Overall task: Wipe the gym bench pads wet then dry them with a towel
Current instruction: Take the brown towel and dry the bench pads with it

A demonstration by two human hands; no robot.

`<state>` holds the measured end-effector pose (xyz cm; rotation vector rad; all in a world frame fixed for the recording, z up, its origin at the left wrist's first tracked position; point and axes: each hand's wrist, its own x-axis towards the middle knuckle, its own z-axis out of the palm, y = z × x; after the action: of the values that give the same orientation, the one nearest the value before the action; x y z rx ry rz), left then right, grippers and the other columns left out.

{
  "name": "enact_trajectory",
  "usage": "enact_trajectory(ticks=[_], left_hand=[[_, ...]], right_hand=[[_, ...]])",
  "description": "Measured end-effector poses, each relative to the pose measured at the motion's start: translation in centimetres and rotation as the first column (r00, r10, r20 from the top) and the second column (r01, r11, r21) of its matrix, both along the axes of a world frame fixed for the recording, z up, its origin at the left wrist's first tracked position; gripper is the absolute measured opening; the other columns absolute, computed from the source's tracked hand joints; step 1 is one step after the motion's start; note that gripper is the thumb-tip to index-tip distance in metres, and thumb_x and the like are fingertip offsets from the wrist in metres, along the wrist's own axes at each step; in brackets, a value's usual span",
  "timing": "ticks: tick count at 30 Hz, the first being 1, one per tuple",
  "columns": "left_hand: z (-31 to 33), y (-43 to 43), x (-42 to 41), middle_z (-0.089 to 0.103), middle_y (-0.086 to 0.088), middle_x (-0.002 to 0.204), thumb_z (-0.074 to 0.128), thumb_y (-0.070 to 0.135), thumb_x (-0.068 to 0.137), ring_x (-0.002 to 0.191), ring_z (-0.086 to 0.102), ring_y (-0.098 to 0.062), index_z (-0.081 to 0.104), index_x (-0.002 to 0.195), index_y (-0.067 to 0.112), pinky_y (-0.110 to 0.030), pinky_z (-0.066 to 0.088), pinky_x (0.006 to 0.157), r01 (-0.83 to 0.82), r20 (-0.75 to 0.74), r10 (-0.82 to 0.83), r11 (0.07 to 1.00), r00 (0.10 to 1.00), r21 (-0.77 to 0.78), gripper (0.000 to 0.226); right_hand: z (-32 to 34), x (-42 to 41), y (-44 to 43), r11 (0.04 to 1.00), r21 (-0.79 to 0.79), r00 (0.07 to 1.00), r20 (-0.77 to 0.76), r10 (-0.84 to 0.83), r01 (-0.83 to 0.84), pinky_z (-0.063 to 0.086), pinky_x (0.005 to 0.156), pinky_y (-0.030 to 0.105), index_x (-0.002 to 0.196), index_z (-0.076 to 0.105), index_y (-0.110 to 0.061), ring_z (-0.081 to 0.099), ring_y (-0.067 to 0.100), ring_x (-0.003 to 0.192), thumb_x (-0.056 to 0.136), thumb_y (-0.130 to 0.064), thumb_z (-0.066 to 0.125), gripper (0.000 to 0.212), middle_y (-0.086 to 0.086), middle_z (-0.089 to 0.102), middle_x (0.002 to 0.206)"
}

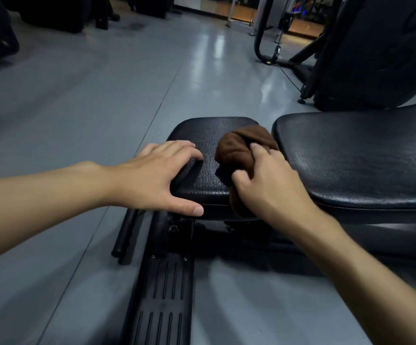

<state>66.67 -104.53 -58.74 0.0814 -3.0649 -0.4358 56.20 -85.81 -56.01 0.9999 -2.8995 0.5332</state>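
While the soft, light brown cloth [241,151] is lying bunched on the small seat pad [209,135], we are gripping it with our right hand [269,185]; our left hand [159,175], fingers spread, is bracing the pad's edge.

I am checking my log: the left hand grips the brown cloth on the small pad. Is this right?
Not quite: the head view shows the right hand gripping the brown cloth on the small pad; the left hand only rests on that pad.
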Motion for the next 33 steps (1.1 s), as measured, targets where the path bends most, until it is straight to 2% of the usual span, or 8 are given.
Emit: enact_trajectory(ticks=[4, 10, 16, 21, 24, 29, 31, 33], left_hand=[[-0.3, -0.8, 0.3, 0.004, 0.009, 0.161, 0.043, 0.095, 0.057, 0.147, 0.001, -0.006, 0.013, 0.15, 0.034, -0.029, 0.003, 0.118, 0.014, 0.023, -0.014, 1.0, 1.0, -0.011, 0.116], [-1.2, -1.4, 0.3, 0.001, 0.009, 0.163, 0.044, 0.092, 0.062, 0.148, -0.003, -0.007, 0.01, 0.152, 0.034, -0.029, -0.002, 0.119, 0.03, -0.025, -0.03, 0.999, 0.999, -0.027, 0.113], [-1.3, -2.2, 0.8, 0.0, 0.015, 0.161, 0.046, 0.093, 0.062, 0.147, -0.001, -0.004, 0.012, 0.153, 0.033, -0.027, 0.006, 0.119, 0.022, -0.05, -0.02, 0.999, 0.999, 0.031, 0.114], [-2.5, -3.3, 0.8, 0.001, 0.02, 0.16, 0.047, 0.095, 0.06, 0.147, 0.0, 0.001, 0.015, 0.151, 0.036, -0.025, 0.009, 0.119, 0.039, -0.078, -0.033, 0.997, 0.996, 0.073, 0.113], [-2.4, -3.5, 0.4, 0.011, 0.019, 0.157, 0.052, 0.093, 0.058, 0.146, 0.007, 0.002, 0.024, 0.149, 0.033, -0.019, 0.011, 0.115, 0.05, -0.129, -0.041, 0.996, 0.991, 0.07, 0.113], [-1.7, -3.6, 0.3, 0.016, 0.017, 0.156, 0.058, 0.091, 0.054, 0.144, 0.009, 0.003, 0.027, 0.148, 0.032, -0.015, 0.012, 0.114, 0.059, -0.123, -0.048, 0.995, 0.991, 0.086, 0.115], [-1.4, -3.5, 0.3, 0.016, 0.015, 0.155, 0.061, 0.089, 0.053, 0.144, 0.009, 0.002, 0.027, 0.148, 0.031, -0.012, 0.009, 0.113, 0.058, -0.115, -0.048, 0.995, 0.992, 0.086, 0.116], [-1.2, -3.5, 0.2, 0.018, 0.015, 0.154, 0.066, 0.086, 0.054, 0.142, 0.009, 0.003, 0.027, 0.148, 0.03, -0.003, 0.003, 0.108, 0.052, -0.108, -0.043, 0.995, 0.993, 0.087, 0.116]], right_hand=[[-0.4, 1.8, 0.7, 1.0, -0.014, 1.0, -0.002, 0.0, 0.0, 0.034, 0.103, 0.039, 0.155, 0.024, -0.02, 0.043, 0.04, 0.128, 0.092, -0.036, 0.048, 0.069, 0.017, 0.032, 0.15], [0.2, -3.4, -3.0, 0.996, 0.093, 1.0, 0.016, -0.016, 0.014, 0.037, 0.098, 0.041, 0.147, 0.033, -0.021, 0.046, 0.042, 0.125, 0.092, -0.044, 0.046, 0.062, 0.022, 0.037, 0.145], [0.6, -7.1, -5.3, 0.988, 0.152, 0.999, 0.034, 0.027, -0.032, 0.035, 0.107, 0.043, 0.15, 0.029, -0.025, 0.041, 0.045, 0.131, 0.095, -0.057, 0.042, 0.066, 0.024, 0.031, 0.148], [0.1, -8.2, -5.4, 0.979, 0.182, 0.996, -0.005, 0.092, -0.089, 0.037, 0.106, 0.044, 0.139, 0.041, -0.026, 0.046, 0.045, 0.122, 0.092, -0.054, 0.042, 0.054, 0.02, 0.037, 0.137], [0.8, -10.4, -8.2, 0.977, 0.17, 0.992, 0.019, 0.127, -0.128, 0.038, 0.109, 0.043, 0.133, 0.048, -0.034, 0.044, 0.037, 0.129, 0.072, -0.068, 0.038, 0.07, 0.018, 0.047, 0.139], [1.9, -13.8, -12.9, 0.94, 0.276, 0.979, 0.099, 0.18, -0.201, 0.038, 0.087, 0.027, 0.129, 0.058, -0.025, 0.055, 0.028, 0.119, 0.093, -0.055, 0.05, 0.048, 0.011, 0.061, 0.131], [1.6, -12.9, -15.0, 0.923, 0.299, 0.97, 0.102, 0.222, -0.243, 0.039, 0.091, 0.028, 0.131, 0.058, -0.031, 0.056, 0.026, 0.12, 0.09, -0.063, 0.049, 0.053, 0.006, 0.062, 0.131], [0.6, -11.1, -17.3, 0.892, 0.314, 0.946, 0.087, 0.313, -0.324, 0.042, 0.094, 0.033, 0.121, 0.06, -0.035, 0.058, 0.023, 0.118, 0.086, -0.068, 0.049, 0.049, 0.001, 0.065, 0.12]])
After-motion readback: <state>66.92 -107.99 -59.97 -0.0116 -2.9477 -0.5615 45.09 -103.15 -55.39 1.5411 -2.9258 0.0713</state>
